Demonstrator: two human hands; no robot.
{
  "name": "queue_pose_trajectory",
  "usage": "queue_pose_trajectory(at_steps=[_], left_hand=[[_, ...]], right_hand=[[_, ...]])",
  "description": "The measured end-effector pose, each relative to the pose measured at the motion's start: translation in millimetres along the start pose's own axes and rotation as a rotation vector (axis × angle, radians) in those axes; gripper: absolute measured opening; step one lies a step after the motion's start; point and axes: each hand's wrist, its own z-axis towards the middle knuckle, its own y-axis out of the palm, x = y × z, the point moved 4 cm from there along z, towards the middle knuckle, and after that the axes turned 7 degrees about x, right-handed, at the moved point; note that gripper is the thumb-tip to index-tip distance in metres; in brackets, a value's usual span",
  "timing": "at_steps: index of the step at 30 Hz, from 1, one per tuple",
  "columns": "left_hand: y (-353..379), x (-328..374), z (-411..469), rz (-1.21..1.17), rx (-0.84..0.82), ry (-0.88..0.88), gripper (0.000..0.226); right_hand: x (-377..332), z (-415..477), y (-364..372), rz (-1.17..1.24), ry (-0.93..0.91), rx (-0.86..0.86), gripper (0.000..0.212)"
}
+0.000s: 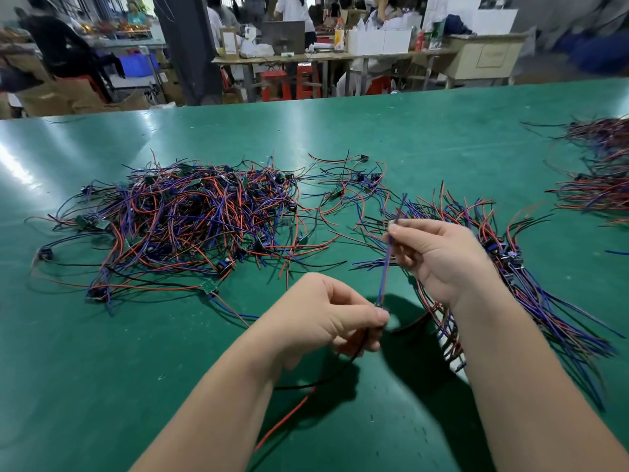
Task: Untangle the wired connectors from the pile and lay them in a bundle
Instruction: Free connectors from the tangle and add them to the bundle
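A big tangled pile of wired connectors point(190, 219), with red, blue, purple and black wires, lies on the green table at centre left. One wired connector point(384, 270) is held above the table between both hands. My left hand point(326, 315) pinches its small body at the lower end; red and black leads trail from that hand toward me. My right hand point(439, 253) pinches the blue-purple wires higher up, pulled straight between the hands. A laid-out bundle of connectors point(531, 284) runs along the table under and to the right of my right hand.
The green table point(102, 369) stretches to a far edge. More wire heaps point(602, 172) lie at the far right. Behind the table are workbenches, boxes, red stools and several people.
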Motion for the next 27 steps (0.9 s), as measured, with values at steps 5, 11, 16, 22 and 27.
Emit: queue_pose_trajectory(at_steps=[5,11,16,22,27], left_hand=[[8.0,-5.1,-2.5,0.084,-0.068,-0.041,0.014],[12.2,-7.2,-3.5,0.100,-0.066,-0.061,0.007],[14.0,-3.5,-10.8,-0.103,-0.295,-0.086,0.015],[0.1,15.4,-4.3,-0.476,-0.183,0.060,0.015],[-15.5,17.3,3.8,-0.781,0.085,0.058,0.025]], right_hand=[[-10.5,4.0,-16.6,0.087,-0.087,0.097,0.012],[-15.6,7.1,-25.5,0.048,-0.214,0.252,0.025],[-7.3,8.2,-12.4,0.063,-0.160,0.120,0.026],[8.6,3.1,3.8,-0.202,-0.070,-0.138,0.013],[14.8,-18.7,25.6,-0.289,-0.147,-0.574,0.023]])
